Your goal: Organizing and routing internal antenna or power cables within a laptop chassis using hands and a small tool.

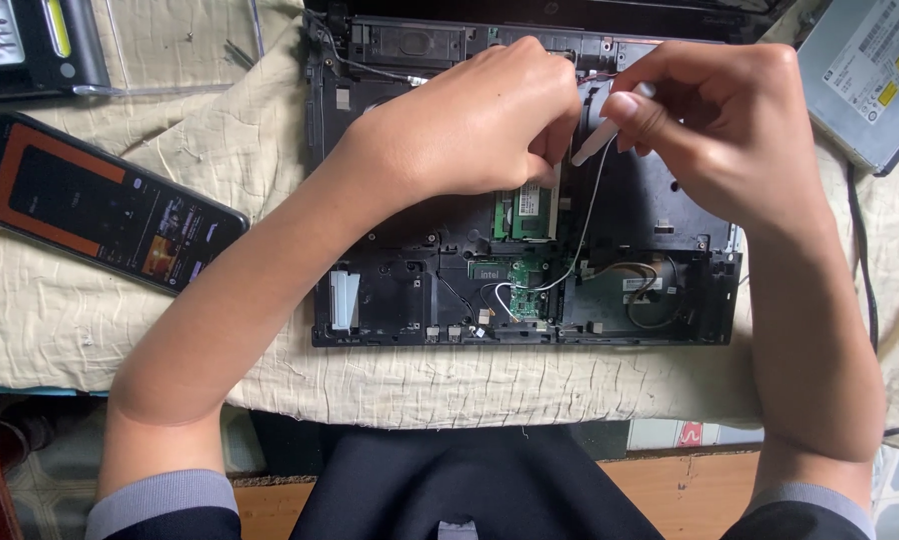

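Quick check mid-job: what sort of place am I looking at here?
Likely a makeshift electronics repair bench: an opened laptop chassis on a cream cloth, a removed optical drive and a screwdriver bit case alongside.

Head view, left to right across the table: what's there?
Smartphone → open laptop chassis → left hand → right hand holding a white tool → grey optical drive.

smartphone [105, 205], optical drive [870, 75], screwdriver case [30, 45], beige cloth [120, 330]
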